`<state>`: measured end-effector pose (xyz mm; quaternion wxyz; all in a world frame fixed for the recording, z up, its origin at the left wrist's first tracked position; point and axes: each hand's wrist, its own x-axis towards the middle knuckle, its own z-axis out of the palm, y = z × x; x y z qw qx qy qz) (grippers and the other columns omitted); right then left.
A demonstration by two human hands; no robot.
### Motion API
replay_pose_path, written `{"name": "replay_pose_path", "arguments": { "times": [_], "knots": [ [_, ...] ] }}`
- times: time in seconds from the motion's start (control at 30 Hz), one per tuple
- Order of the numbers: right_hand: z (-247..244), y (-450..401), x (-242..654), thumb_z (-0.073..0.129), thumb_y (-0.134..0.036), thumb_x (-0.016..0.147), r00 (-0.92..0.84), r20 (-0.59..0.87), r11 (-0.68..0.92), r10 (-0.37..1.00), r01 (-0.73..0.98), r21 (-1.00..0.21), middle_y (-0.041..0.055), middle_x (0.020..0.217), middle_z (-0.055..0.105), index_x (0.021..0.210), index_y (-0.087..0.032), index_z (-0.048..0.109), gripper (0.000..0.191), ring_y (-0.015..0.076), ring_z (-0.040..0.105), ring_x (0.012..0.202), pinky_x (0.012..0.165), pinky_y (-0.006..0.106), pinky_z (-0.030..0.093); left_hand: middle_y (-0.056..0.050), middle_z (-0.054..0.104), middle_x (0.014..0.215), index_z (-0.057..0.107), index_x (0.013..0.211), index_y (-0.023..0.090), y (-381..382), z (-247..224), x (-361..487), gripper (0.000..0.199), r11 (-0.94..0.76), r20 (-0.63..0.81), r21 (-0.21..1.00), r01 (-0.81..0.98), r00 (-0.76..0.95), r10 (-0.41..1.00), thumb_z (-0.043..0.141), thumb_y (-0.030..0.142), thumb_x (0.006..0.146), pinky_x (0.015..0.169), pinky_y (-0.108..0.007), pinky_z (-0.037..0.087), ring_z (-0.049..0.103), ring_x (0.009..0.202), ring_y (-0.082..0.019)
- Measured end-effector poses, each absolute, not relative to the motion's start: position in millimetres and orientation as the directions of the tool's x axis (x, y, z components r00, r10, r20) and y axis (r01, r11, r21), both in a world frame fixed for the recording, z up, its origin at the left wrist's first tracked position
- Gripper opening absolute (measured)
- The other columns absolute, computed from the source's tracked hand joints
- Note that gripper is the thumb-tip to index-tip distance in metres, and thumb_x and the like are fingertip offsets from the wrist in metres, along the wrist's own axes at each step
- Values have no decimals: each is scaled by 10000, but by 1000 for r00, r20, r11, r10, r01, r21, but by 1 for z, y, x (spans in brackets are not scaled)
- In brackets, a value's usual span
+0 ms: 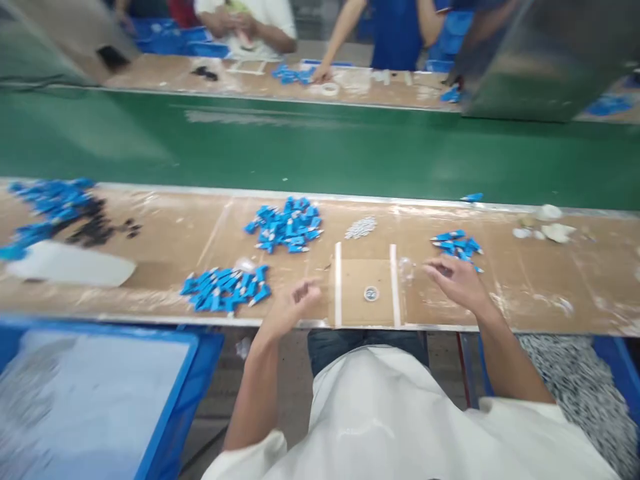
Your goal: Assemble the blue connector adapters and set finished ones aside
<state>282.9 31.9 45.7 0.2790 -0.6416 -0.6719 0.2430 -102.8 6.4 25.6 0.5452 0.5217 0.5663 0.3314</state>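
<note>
My left hand [294,305] is over the table's front edge, right of a heap of blue plastic pieces with pale tips [225,290]. Its fingers are curled in and slightly blurred; anything inside is hidden. Between my hands, a small round disc with dark marks [371,293] lies on a cardboard-coloured patch bordered by two white strips [338,287]. My right hand [456,283] has thumb and fingers drawn together, just in front of a smaller group of blue pieces [460,247]. I cannot make out anything in its pinch. A clear plastic bit [407,268] lies left of those fingertips.
Another blue heap [287,225] and a cluster of small grey pieces [361,227] lie further back. Blue and black parts [93,223] are at far left. Bins [193,373] flank me below the table. Beyond the green belt [300,143], other people work.
</note>
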Motion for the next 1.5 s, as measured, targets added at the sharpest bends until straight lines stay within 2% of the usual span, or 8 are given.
{"name": "replay_pose_path", "arguments": {
  "times": [0.17,0.3,0.5,0.73,0.87,1.17,1.27,1.5],
  "knots": [
    [59,139,372,708,-332,886,298,270,-99,916,818,-566,77,804,684,759,-174,736,205,229,670,839,832,383,499,-64,682,785,785,1154,219,-26,24,-92,638,302,-263,953,24,564,783,753,712,751,581,-261,397,508,634,-141],
    [61,204,409,723,-279,869,345,260,-133,902,795,-592,104,966,670,810,-151,731,141,206,659,894,865,370,502,-58,677,822,767,1221,324,-39,17,-91,581,296,-186,948,-116,554,811,720,707,786,581,-270,384,468,604,-126],
    [51,238,418,805,-285,769,354,119,-202,928,744,-637,123,751,673,630,-154,676,231,279,649,859,852,449,522,-74,682,882,752,1237,330,-52,13,-87,592,349,-198,918,-189,545,815,719,710,785,599,-273,407,529,667,-149],
    [51,205,368,763,-675,757,194,35,-82,980,563,-822,71,735,721,886,-150,791,541,215,666,725,740,372,588,-97,711,880,733,1190,167,-16,37,-40,633,376,-231,923,-84,658,716,750,663,798,641,-274,470,615,712,-159],
    [59,130,306,740,-715,778,-88,118,141,989,335,-932,61,839,750,1032,-205,807,574,191,660,694,665,352,595,-83,723,851,729,1093,142,10,44,5,605,332,-266,941,-60,471,841,731,674,806,675,-283,503,644,724,-165],
    [45,12,188,641,-198,972,-361,647,672,672,664,-328,119,1050,715,1328,-248,668,360,240,690,949,818,367,580,-100,763,1058,711,1087,181,9,35,44,513,45,-63,920,-389,-31,998,787,599,800,892,-303,543,716,970,-201],
    [35,5,188,708,-279,938,-295,590,631,752,582,-513,98,1068,703,1354,-266,636,423,230,694,916,842,396,603,-91,771,952,742,1023,174,-1,21,30,524,99,-131,885,-454,-39,991,838,602,736,784,-289,542,718,868,-197],
    [-10,2,220,753,-547,842,-16,39,42,999,354,-934,56,930,687,1054,-207,766,401,171,668,770,704,315,604,-18,684,723,785,936,147,-15,-9,-6,517,191,-314,761,-621,-94,945,926,542,634,620,-243,466,593,637,-105]
  ]
}}
